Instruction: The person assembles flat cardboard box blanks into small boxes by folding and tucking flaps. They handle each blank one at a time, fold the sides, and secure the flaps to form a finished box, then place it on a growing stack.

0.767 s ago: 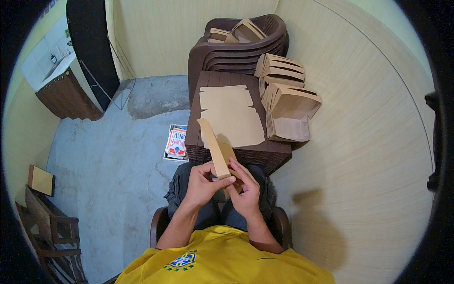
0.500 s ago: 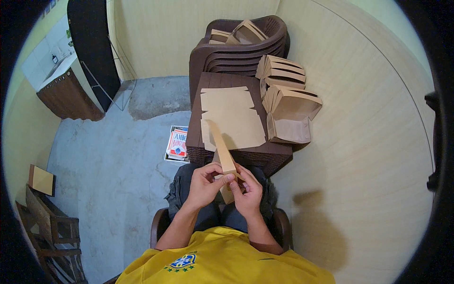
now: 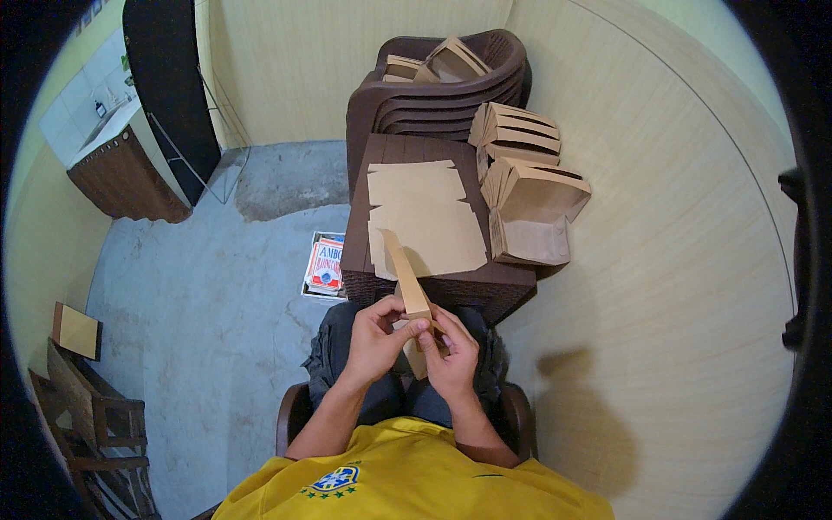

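Over my lap I hold a partly folded brown cardboard box, seen nearly edge-on. My left hand pinches its near corner from the left, thumb across the front. On the other side my right hand grips the same corner, its thumb close to the left one. My fingers hide most of the joint between them. Just beyond, flat cut cardboard sheets with notched edges lie on a dark brown woven-look table.
Nested folded cardboard boxes stand along the table's right side, near the wall. More boxes sit on stacked brown plastic chairs behind. A white crate of packets is on the floor at left. Wooden furniture stands lower left.
My right hand has shifted very slightly toward the left and down. The box in my hands stays nearly in the same place, its far end tilted a little lower.
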A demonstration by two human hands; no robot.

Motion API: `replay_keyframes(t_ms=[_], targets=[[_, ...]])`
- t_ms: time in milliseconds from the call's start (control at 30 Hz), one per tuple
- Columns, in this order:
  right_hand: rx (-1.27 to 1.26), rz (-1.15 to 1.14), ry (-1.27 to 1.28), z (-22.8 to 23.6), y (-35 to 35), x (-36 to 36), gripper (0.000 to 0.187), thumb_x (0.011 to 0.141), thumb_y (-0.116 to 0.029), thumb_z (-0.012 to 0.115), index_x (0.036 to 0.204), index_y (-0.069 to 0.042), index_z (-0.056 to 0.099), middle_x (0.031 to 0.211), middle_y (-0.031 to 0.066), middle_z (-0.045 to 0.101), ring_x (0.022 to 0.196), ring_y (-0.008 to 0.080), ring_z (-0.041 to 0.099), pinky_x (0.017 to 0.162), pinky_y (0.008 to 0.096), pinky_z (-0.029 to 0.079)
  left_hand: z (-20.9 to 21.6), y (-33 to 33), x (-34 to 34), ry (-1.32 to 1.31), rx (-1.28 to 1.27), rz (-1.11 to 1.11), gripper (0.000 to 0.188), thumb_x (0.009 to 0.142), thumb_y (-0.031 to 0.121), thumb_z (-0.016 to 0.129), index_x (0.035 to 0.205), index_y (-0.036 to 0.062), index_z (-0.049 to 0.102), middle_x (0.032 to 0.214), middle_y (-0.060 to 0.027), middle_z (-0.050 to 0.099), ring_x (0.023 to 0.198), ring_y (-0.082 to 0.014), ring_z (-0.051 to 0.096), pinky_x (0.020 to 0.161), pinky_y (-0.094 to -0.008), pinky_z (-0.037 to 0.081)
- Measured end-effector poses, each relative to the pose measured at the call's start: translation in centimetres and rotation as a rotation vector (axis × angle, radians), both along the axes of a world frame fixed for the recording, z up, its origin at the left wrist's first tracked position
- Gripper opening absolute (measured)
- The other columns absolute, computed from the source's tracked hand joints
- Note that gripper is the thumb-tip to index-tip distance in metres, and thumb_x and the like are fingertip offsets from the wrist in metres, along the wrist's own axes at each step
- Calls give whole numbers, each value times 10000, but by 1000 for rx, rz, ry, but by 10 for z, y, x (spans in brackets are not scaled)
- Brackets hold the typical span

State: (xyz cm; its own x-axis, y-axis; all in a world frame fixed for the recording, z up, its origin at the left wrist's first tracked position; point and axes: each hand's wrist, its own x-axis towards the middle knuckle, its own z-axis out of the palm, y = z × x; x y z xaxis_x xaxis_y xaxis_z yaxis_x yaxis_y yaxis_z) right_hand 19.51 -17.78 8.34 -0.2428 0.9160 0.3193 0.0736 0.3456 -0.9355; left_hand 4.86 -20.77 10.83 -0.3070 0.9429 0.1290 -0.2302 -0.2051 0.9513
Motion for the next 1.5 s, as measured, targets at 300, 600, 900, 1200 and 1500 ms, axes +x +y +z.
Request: replay_keyframes(t_ms=[300,600,900,1200,1500], targets=[[-1,-27,13,-1,0,-1,372,955,-77,800,1302,34,720,1288,197,751,1184,324,741,1024,398,574,-6,-5,6,49,-55,124,125,895,-20,852,1013,-33,813,1011,-79,774,903,-128,709,814,-266,560],[-252,174,262,-3,-5,5,627,946,-183,794,1487,33,564,1456,187,634,1318,301,650,1117,397,524,19,-20,0,424,24,113,175,861,28,863,1030,2,829,963,-105,799,885,-199,765,839,-339,601],[-129,105,353,24,43,37,941,911,-198,810,1677,-13,296,1553,170,549,1405,246,551,1209,389,405,5,-43,9,1511,240,-189,119,845,206,690,902,213,794,973,36,730,1083,-110,731,1310,-530,337],[-37,-186,119,-6,44,33,411,997,61,640,1363,-16,469,1248,190,726,1162,235,690,1057,360,513,-6,-11,-10,295,-154,-322,428,977,240,799,1369,100,699,939,-45,736,904,-169,729,910,-347,584],[209,58,146,-6,17,11,423,988,13,705,1294,-8,413,1340,247,610,1278,279,626,1091,405,523,-6,26,22,182,-131,-64,834,953,68,760,1690,73,369,1132,-54,667,998,-133,634,881,-275,560]])
